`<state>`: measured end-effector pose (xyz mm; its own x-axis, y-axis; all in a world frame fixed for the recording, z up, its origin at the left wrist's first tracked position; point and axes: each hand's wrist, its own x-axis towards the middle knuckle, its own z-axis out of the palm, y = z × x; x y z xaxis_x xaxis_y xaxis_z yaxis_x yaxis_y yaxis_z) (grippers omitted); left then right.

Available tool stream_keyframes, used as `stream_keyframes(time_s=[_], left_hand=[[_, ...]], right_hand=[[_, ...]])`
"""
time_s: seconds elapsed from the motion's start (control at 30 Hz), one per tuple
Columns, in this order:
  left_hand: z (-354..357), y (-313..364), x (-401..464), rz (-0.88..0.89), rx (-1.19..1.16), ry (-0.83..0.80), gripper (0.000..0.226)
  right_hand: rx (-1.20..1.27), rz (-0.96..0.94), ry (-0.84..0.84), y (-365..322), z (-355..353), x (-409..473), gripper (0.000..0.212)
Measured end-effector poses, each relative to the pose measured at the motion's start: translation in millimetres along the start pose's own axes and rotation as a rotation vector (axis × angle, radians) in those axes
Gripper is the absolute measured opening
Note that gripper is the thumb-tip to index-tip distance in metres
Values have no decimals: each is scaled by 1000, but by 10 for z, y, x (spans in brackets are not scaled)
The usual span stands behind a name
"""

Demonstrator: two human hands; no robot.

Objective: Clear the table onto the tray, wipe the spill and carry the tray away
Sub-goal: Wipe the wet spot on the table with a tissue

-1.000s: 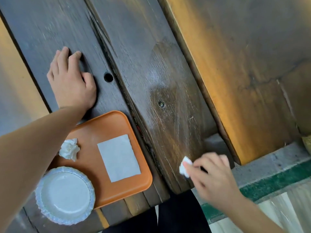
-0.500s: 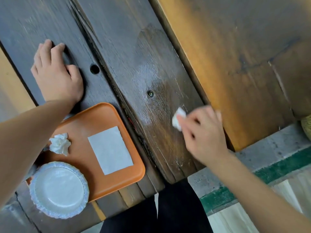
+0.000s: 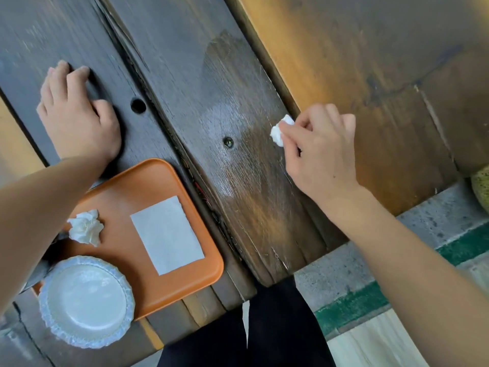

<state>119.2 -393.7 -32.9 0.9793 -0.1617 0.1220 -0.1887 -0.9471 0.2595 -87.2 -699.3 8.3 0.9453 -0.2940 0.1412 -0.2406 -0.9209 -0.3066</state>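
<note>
The right hand (image 3: 321, 154) pinches a small wad (image 3: 280, 131) on the wet plank (image 3: 238, 168); the left hand (image 3: 76, 120) lies flat, released. Such a soaked wad may only smear the spill or tear. The tray (image 3: 148, 181) waits near.

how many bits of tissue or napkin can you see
3: a small wad pinched in the right hand on the table; a crumpled one on the orange tray; a flat napkin on the tray. The left forearm may hide more.
</note>
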Motion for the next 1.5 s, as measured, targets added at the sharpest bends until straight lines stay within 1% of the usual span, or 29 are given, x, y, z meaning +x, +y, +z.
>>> stream_keyframes(time_s=[0.1,0.17,0.23,0.33,0.47,0.6,0.67,0.77,0.93,1.07,1.1,1.17,1.27,1.4,1.43,1.5], left_hand=[[2,-2,15,1,-15,3,54],[11,-15,4,6,-19,5,54],[20,-35,0,10,-17,6,53],[33,-37,22,9,-25,-2,53],[37,-64,4,19,-6,14,51],[81,-89,48,36,-29,7,50],[90,-112,45,29,-28,6,50],[79,-115,27,30,-24,-3,50],[80,-134,51,46,-37,-27,50],[74,-97,27,26,-36,-9,51],[72,-86,28,26,-37,-9,51],[61,-84,26,34,-35,-3,49],[66,-97,23,43,-27,14,48],[67,-84,18,38,-33,12,49],[65,-92,13,41,-28,16,49],[58,-100,21,42,-23,17,50]], right_hand=[[38,-66,-76,-103,-101,-396,13],[28,-128,-127,-146,-206,-688,15],[3,-162,-108,-96,-189,-642,19],[-1,-106,-57,-93,-96,-412,18],[41,-34,-71,-205,-96,-595,15],[33,31,-4,-161,12,-256,14],[53,76,-35,-200,2,-374,13],[50,82,-100,-267,-125,-769,13],[21,49,-64,-213,-46,-352,12],[85,61,-182,-258,-212,-941,11],[101,76,-196,-233,-268,-1084,12],[130,125,-171,-136,-335,-1161,17],[144,154,-78,-30,-312,-845,19],[188,115,49,57,-41,18,15],[191,81,62,61,47,223,16],[156,-21,15,65,176,479,18]])
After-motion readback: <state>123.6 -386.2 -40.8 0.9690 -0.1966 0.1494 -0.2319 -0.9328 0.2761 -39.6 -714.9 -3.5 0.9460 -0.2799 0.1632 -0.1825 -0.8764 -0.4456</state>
